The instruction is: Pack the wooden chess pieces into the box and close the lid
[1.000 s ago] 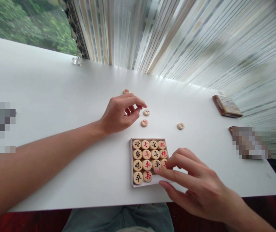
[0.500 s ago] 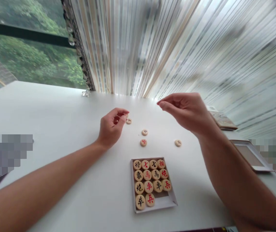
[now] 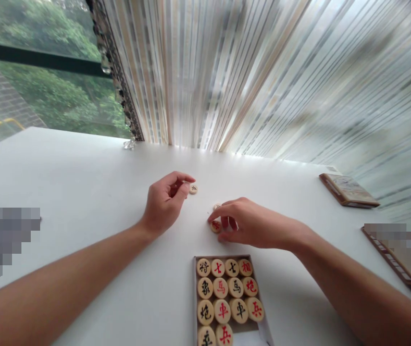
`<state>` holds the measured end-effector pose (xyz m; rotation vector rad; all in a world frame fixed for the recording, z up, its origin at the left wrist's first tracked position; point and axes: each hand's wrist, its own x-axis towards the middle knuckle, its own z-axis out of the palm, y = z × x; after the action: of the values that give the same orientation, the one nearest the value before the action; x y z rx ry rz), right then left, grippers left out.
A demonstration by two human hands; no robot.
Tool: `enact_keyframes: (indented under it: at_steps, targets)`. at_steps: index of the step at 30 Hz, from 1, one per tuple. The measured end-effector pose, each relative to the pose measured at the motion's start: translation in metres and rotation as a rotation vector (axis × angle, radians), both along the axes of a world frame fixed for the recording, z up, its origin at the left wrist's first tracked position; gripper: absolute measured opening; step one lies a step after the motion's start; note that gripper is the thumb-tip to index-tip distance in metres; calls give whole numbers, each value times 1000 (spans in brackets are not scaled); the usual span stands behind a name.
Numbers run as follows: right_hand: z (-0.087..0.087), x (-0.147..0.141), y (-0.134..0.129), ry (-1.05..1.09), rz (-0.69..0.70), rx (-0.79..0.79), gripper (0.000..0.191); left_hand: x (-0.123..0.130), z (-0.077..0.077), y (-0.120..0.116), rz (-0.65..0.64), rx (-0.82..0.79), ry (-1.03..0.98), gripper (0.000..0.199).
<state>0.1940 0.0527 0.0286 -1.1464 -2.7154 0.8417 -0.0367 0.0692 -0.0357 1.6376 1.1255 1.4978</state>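
Note:
My left hand point(image 3: 167, 199) rests on the white table, thumb and fingers pinched beside a round wooden piece with a black character point(image 3: 193, 189); what lies between its fingertips is hidden. My right hand point(image 3: 248, 223) reaches in from the right, its thumb and fingers apart around a piece with a red character point(image 3: 216, 227). Just behind its fingers, another piece with a dark mark point(image 3: 217, 207) is partly covered. Nearer the camera, a shallow box point(image 3: 195, 298) holds rows of round pieces with red and black characters, with a gap at its lower right.
A brown-edged box point(image 3: 349, 191) lies at the right rear of the table point(image 3: 93, 192). In front of it is an open lid or tray point(image 3: 389, 259), partly blurred out. A small clear ornament point(image 3: 129, 144) sits by the curtain point(image 3: 191, 72). A pixelated object is at far left.
My right hand has come down and left from above the table to the red piece. My left hand has barely moved. The view has tilted up slightly, so the box appears lower.

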Motion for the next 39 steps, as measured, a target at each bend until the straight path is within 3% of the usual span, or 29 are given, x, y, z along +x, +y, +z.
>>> enact_keyframes:
  at_steps: [8,13,18,22,25,30,39]
  targets:
    - [-9,-6,0,10,-61,105,5,1,0,-2,-9,-7,22,15]
    - [-25,-11,1,374,-253,112,11,3,5,-8,-150,32,245,21]
    - [-48,-17,-1,670,-365,62,23,4,11,-10,-344,-92,299,27]
    - [-59,-22,-3,804,-386,-23,33,1,10,-8,-387,-161,227,30]
    - [-60,-24,-4,929,-425,-187,39,-1,9,-6,-418,-201,189,30]
    - [-58,-24,-5,1038,-454,-392,35,-1,9,-6,-461,-266,139,31]
    - [-59,-23,-6,1133,-456,-469,25,-1,10,-7,-501,-262,157,31]
